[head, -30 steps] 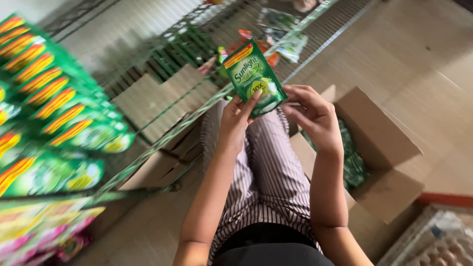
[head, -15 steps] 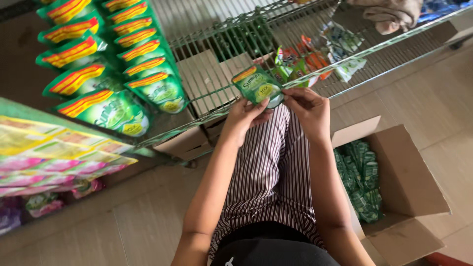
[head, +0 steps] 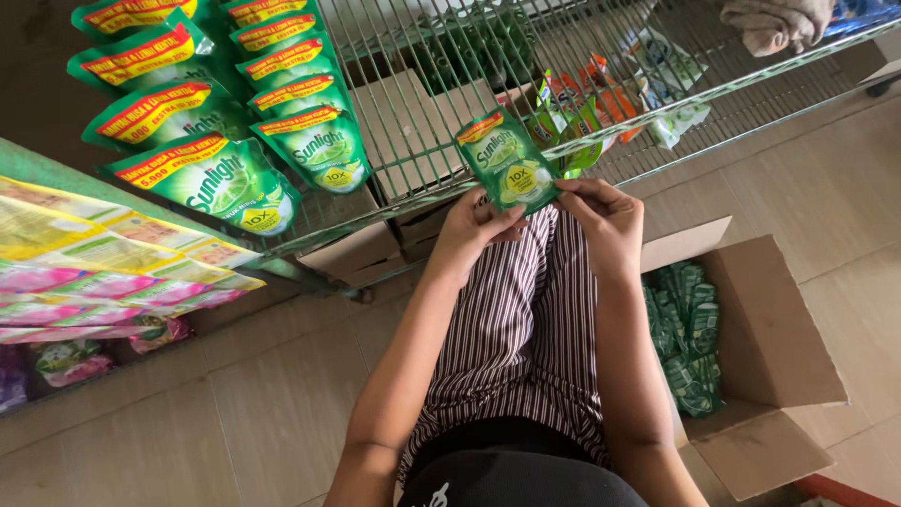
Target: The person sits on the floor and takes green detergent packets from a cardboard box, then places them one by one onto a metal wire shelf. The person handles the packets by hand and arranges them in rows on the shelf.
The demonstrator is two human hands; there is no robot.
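Compared with the frame half a second earlier, we see the green pouch (head: 507,161) raised slightly and turned more upright, and the view has dropped a little toward the shelf; the hands keep their places at its lower corners. We note the left hand (head: 474,228) closed on the pouch's lower left edge, thumb in front and fingers behind, and the right hand (head: 607,218) pinching the lower right corner between thumb and forefinger. The pouch is thus held by both hands, above the striped trousers (head: 521,343) and just in front of the rim of the green wire shelf (head: 413,94).

On that shelf, to the left, we see two rows of larger green refill pouches (head: 225,122) standing one behind another; behind the held pouch lie a few loose sachets (head: 601,103) in orange, green and white. At the upper right a folded cloth (head: 774,23) rests on the wire. To the right of the person's leg, an open cardboard box (head: 751,319) on the tiled floor (head: 244,404) holds more small green pouches (head: 685,338). At far left, yellow and pink packets (head: 103,272) fill a lower shelf.
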